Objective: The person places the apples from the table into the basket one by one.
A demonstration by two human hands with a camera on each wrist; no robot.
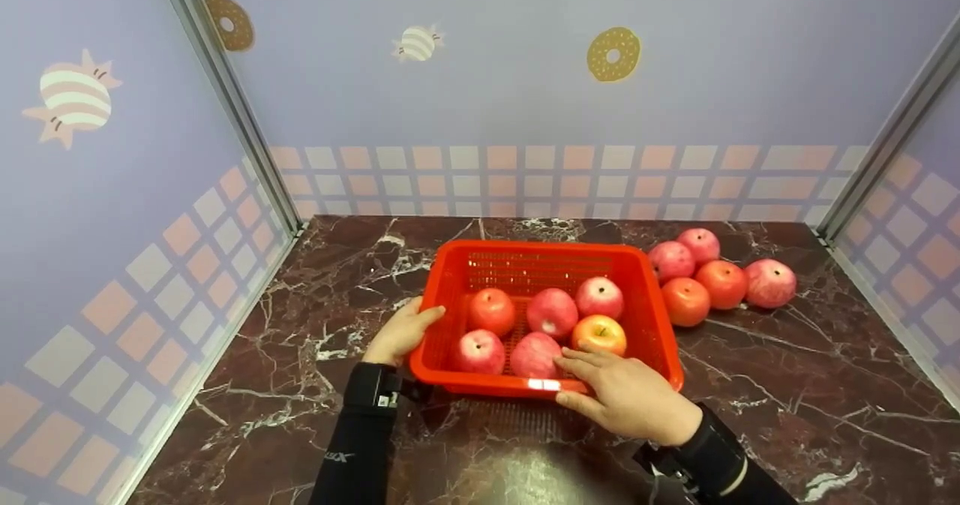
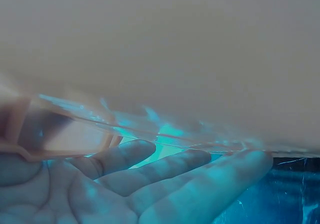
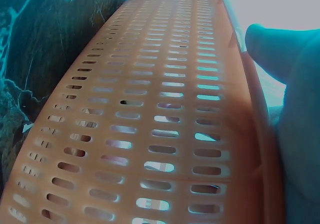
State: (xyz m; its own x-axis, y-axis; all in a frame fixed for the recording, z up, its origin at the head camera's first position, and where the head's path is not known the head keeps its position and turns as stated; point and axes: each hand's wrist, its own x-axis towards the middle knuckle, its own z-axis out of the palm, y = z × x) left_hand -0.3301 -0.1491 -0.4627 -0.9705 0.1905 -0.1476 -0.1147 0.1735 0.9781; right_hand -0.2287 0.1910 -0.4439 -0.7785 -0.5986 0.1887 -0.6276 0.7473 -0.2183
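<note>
Head view: a red basket (image 1: 525,247) sits on a dark marbled table (image 1: 787,385), with six fruit (image 1: 492,311) inside and five loose fruit (image 1: 721,285) on the table to its right. The hands are apart. The left hand (image 1: 401,332) grips the basket's left rim, thumb over the top; the left wrist view, largely blurred, shows its fingers stretched out. The right hand (image 1: 634,396) straddles the near rim, nearly straight fingers over the front fruit (image 1: 532,359) and thumb outside; whether it pinches the rim, I cannot tell.

The main risk seems to be tilting. The fruit inside are round, with gaps between some, so if one side rises first they could roll to the low side and drag the basket from the looser right hand. Pushing it rightward could knock the nearest loose fruit, just beside that wall, and send others rolling. The right fingers, reaching over the rim, might also bruise or trap the front fruit if pressed down
</note>
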